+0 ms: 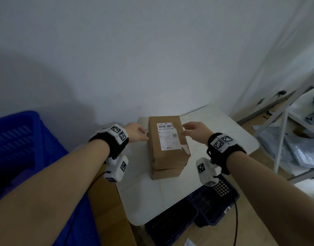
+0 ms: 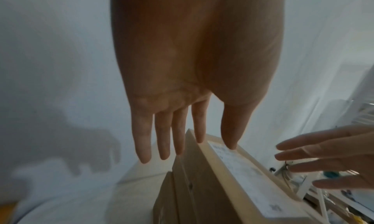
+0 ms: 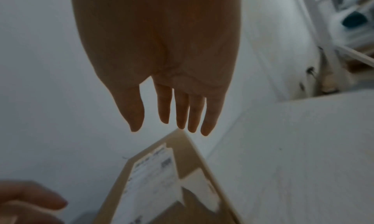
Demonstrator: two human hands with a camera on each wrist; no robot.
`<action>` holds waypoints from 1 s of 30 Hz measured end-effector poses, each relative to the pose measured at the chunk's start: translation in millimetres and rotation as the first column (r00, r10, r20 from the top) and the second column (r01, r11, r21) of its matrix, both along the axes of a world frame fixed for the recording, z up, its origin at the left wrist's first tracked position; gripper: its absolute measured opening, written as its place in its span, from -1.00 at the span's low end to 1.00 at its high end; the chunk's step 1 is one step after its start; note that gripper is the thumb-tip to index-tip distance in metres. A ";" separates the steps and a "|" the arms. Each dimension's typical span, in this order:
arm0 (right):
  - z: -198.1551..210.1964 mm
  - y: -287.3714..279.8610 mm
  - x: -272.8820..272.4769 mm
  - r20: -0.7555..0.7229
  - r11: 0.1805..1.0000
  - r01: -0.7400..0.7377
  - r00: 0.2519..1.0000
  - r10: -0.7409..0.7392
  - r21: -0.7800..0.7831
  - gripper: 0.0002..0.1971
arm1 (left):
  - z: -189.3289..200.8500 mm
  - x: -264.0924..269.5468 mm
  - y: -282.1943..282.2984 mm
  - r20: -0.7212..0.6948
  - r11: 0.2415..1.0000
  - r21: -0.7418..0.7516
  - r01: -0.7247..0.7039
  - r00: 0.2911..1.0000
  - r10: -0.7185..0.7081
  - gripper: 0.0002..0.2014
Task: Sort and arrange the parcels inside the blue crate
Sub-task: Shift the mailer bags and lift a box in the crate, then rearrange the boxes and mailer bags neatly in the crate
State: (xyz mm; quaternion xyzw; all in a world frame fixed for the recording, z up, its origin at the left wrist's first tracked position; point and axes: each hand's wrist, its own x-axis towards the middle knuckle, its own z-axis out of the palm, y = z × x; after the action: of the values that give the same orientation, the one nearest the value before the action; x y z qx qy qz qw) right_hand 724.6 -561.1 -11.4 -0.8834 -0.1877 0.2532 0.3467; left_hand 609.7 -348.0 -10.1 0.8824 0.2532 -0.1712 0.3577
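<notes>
**Two open hands flanking the top box of a stack**

Two brown cardboard boxes are sitting stacked on the white square tabletop [image 1: 223,137], near the wall. The upper brown cardboard parcel with the white barcode label [image 1: 167,139] is lying label-up on the lower, partly hidden cardboard box [image 1: 167,172], slightly skewed to it.

The left hand [image 1: 135,132] is reaching in at the parcel's left side, fingers straight and slightly spread; contact cannot be confirmed. The right hand [image 1: 194,130] is hovering at the right side, fingers extended and apart, holding nothing. Judgement: the hands are bracketing the parcel for a two-sided lift, palms facing its long walls.

The blue slatted plastic crate [image 1: 19,139] is standing well apart on the left, below table height; its contents are not showing.

Surroundings: a dark perforated plastic basket [image 1: 211,206] is lying under the table's near edge; a white metal shelf frame [image 1: 284,135] with grey plastic mailer bags [image 1: 301,153] is standing on the right. Judgement: nothing is blocking the leftward path to the crate.
</notes>
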 end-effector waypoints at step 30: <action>114.1 347.2 -374.1 0.313 0.805 -0.495 0.747 0.587 -0.327 -0.56 | 123.7 -383.9 265.3 0.093 0.866 0.498 0.041 0.991 -0.100 -0.66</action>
State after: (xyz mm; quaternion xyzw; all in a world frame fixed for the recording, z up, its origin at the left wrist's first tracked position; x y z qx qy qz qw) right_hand 350.5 -214.0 102.7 -0.8555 -0.4740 0.1768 0.1105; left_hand 225.8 -82.7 113.7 0.9616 0.2350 -0.0622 0.1272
